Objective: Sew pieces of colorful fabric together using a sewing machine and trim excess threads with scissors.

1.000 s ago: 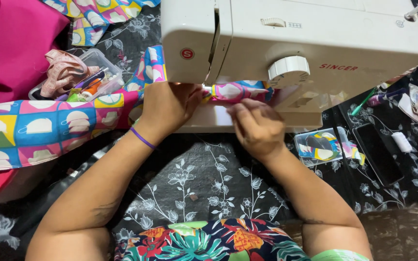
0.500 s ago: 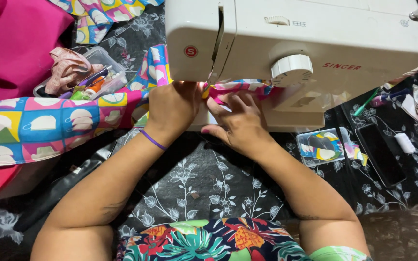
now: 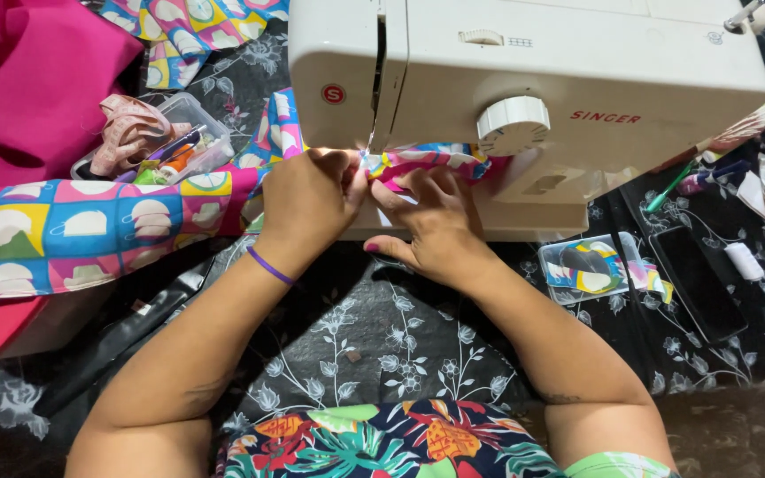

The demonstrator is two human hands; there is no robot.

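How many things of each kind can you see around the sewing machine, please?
Sewing machine: 1
Hands on the patterned fabric strip: 2, left hand and right hand
Clear plastic tubs: 2, and
Dark phone: 1
White thread spool: 1
Total: 7

Your left hand and right hand rest side by side on the fabric strip under the sewing machine. A plastic tub sits left, a phone right.
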